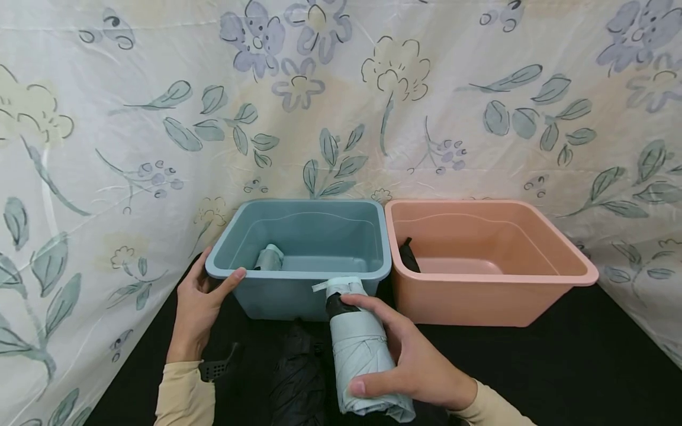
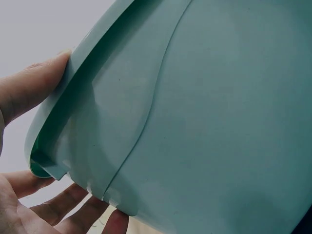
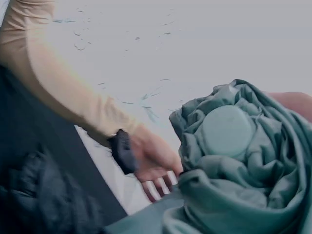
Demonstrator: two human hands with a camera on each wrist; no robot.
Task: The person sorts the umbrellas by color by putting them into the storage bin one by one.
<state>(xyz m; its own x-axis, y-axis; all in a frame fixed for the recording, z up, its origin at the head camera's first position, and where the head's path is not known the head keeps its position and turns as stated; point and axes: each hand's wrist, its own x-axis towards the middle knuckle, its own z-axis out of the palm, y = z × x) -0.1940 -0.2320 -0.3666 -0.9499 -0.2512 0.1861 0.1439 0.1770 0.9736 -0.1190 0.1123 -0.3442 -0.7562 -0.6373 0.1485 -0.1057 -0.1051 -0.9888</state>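
Note:
My right hand (image 1: 407,358) holds a folded light blue umbrella (image 1: 359,355) in front of the blue bin, its dark handle collar toward the bin. In the right wrist view the umbrella's round pale end cap (image 3: 228,130) shows amid gathered fabric. At the front left corner of the blue bin (image 1: 314,276), my left hand (image 1: 199,307) grips the rim, thumb on the edge and fingers around the outside. Part of another light blue umbrella (image 1: 270,258) shows inside that bin. A folded black umbrella (image 1: 298,378) lies on the dark table between my forearms.
To the right of the blue bin stands a pink bin (image 1: 492,278), with part of a black object (image 1: 408,256), seemingly a folded umbrella, at its left side. Behind both hangs a floral cloth (image 1: 341,118), which also runs along the left and right sides.

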